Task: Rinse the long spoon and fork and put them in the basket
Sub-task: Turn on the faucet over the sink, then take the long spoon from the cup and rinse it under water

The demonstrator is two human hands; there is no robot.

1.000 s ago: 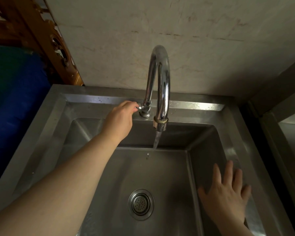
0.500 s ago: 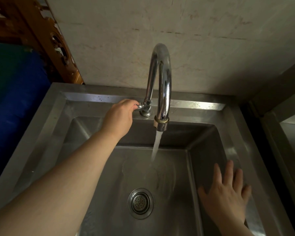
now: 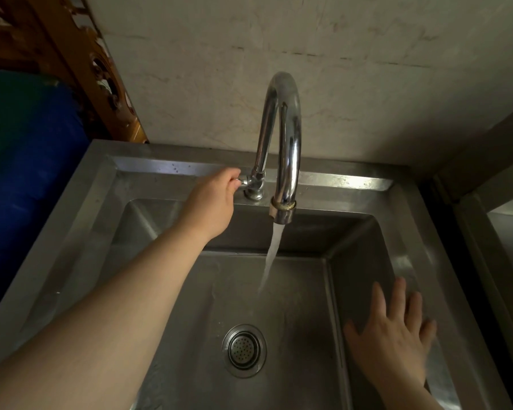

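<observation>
Your left hand (image 3: 212, 204) is stretched fwd to the back ledge of the steel sink (image 3: 101, 208), fingers curled together and clamped on the small tap handle (image 3: 241, 182) at the base of the faucet (image 3: 285, 137). The handle sticks out to the left of the faucet base, long axis running left-right; only its stub shows past your fingers.

The faucet is a tall chrome gooseneck: rises from the ledge, arcs over, outlet w/ a brass ring pointing straight down over the basin. Water (image 3: 271, 253) runs from the outlet in a steady stream, slanting slightly left as it drops, and hits the basin floor behind the round strainer drain (image 3: 244, 350). The wet sheet spreads over the floor around that spot.

Your right hand (image 3: 393, 335) lies palm-down at the sink's right side, over the inner right wall & rim, fingers spread apart and pointing away from you, holding nothing. Whether it presses on the metal or hangs just above it, can't tell.

Spoon, fork & basket: none in view, so where they lie and which way they point can't be told.

Behind the sink is a pale stained wall (image 3: 323, 69); far left, carved brown wood (image 3: 80, 69) and a blue surface (image 3: 33, 161).
</observation>
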